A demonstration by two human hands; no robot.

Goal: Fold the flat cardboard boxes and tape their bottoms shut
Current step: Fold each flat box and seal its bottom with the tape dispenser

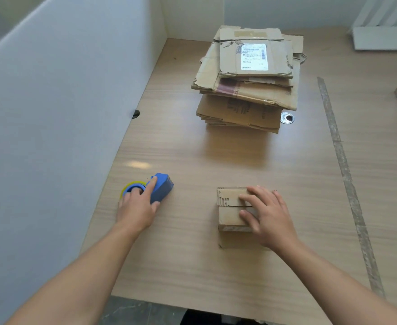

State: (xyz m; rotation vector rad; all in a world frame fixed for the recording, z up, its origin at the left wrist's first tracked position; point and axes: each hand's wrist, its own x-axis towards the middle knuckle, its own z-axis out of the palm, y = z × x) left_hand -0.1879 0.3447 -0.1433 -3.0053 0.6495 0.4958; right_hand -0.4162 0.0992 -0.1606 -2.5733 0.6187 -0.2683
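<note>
Small box folded, not yet taped: my right hand presses its flaps flat, my left hand grips the tape dispenser; flat stack remains.

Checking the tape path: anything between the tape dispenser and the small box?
In the head view, only bare tabletop lies between the tape dispenser, gripped by the left hand, and the small box under the right hand.

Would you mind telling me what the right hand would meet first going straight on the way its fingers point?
The right hand rests on the small box; beyond it the way looks free across the table, probably passing left of the cardboard stack.
</note>
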